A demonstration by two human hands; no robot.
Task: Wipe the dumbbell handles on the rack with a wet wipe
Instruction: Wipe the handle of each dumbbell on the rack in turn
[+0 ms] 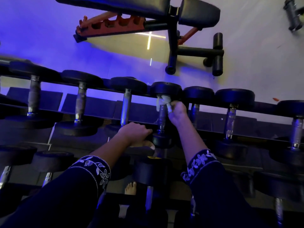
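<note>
Blue-violet light lay over the pale floor [246,55], where a black bench [197,12] with a red frame stood in the upper middle of the frame. Across the middle ran the rack [98,114], with a row of black dumbbells lying on its rails, and a second row lower down.

The person worked on one dumbbell [162,140] in the centre of the frame. The right hand [176,113] held the white wipe [162,98] at the far end of the handle [162,116], just under the far head. Its fingers were curled and pressed together, pinching the wipe against the metal. The wipe was bunched and partly wrapped round the handle.

The left hand [136,134] gripped the near head of the same dumbbell at the front rail, fingers curled together on top and thumb below.

Both arms wore dark sleeves [92,170] with white flowers at the cuff. A bare foot [130,188] showed between them, low in the frame.
</note>
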